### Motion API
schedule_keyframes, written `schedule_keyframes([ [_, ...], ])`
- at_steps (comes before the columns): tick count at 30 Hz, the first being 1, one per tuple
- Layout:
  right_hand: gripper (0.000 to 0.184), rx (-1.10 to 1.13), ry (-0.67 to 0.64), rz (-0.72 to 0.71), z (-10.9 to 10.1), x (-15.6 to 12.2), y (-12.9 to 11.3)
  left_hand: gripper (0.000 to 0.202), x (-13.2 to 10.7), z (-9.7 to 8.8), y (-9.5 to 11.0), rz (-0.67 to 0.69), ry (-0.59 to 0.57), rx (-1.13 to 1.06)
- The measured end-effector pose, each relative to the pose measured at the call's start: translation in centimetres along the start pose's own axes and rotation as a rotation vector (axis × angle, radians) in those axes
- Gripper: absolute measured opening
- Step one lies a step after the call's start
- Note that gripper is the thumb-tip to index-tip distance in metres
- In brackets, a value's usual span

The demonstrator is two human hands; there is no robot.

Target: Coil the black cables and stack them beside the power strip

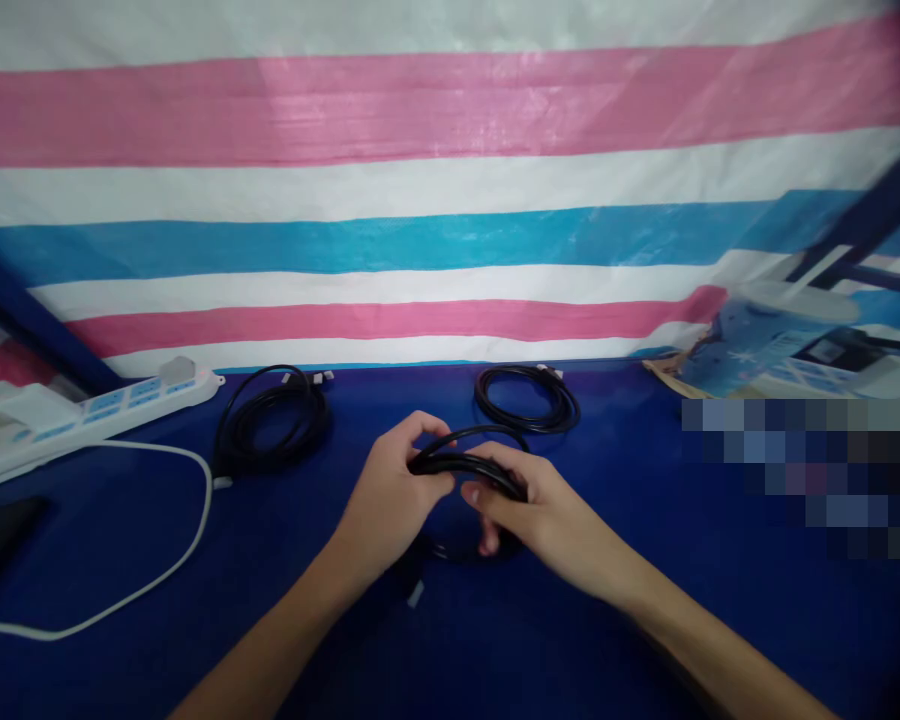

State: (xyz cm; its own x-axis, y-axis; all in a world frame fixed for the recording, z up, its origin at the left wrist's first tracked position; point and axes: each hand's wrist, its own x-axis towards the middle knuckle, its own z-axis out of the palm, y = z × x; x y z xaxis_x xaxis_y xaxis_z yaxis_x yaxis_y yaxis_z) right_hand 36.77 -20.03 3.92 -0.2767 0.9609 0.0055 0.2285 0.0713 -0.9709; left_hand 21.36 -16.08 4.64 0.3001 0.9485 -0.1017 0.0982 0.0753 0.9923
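A coiled black cable (pixel 461 463) is held between my two hands, a little above the blue table. My left hand (pixel 397 485) pinches the left side of the loops between thumb and fingers. On the other side, my right hand (pixel 529 495) grips the coil, its fingers wrapped under the strands. Part of the loop hangs below the hands, and a cable end with a pale tip (pixel 415 594) shows under my left wrist. My hands hide much of the coil.
Two more coiled black cables, one at left (pixel 274 420) and one at right (pixel 526 398), lie toward the back. A white power strip (pixel 127 400) and a white cord (pixel 202 510) occupy the left. The blue table (pixel 330 640) meets a striped sheet (pixel 435 240). Assorted items crowd the right.
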Motion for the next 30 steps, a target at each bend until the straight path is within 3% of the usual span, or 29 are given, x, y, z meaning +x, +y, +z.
schedule_keyframes([
  [3,0.02,0.03,0.069,-0.035,0.3,0.5,1.0,0.02,0.0,0.1,-0.2,0.005,0.059,-0.106],
  [6,0.023,-0.059,0.09,-0.069,-0.2,0.4,1.0,0.018,-0.3,-0.6,0.0,-0.032,0.006,-0.111],
  [9,0.03,-0.219,0.143,-0.109,-1.7,-1.0,-0.7,0.017,-0.9,-1.6,0.5,-0.081,-0.107,-0.054],
  [13,0.026,-0.283,0.334,-0.226,-2.5,-2.8,-3.9,0.02,-2.4,-2.5,1.7,-0.094,-0.262,0.053],
  [16,0.037,-0.252,0.209,-0.238,-1.3,-2.4,-4.7,0.02,-3.3,-2.7,2.5,-0.044,-0.352,0.11],
  [18,0.028,-0.188,0.065,-0.178,-0.3,-1.4,-4.3,0.016,-3.2,-2.8,2.5,-0.018,-0.295,0.06],
  [20,0.035,-0.086,0.022,-0.119,0.5,-0.3,-3.4,0.012,-2.7,-2.9,2.1,-0.01,-0.158,-0.04],
  [25,0.044,0.208,0.155,-0.028,2.2,1.8,-0.8,0.016,-0.5,-2.4,-0.4,-0.019,0.076,-0.212],
  [30,0.026,0.334,0.159,0.086,2.2,2.1,1.5,0.017,0.2,-0.9,-2.4,-0.116,0.061,-0.176],
])
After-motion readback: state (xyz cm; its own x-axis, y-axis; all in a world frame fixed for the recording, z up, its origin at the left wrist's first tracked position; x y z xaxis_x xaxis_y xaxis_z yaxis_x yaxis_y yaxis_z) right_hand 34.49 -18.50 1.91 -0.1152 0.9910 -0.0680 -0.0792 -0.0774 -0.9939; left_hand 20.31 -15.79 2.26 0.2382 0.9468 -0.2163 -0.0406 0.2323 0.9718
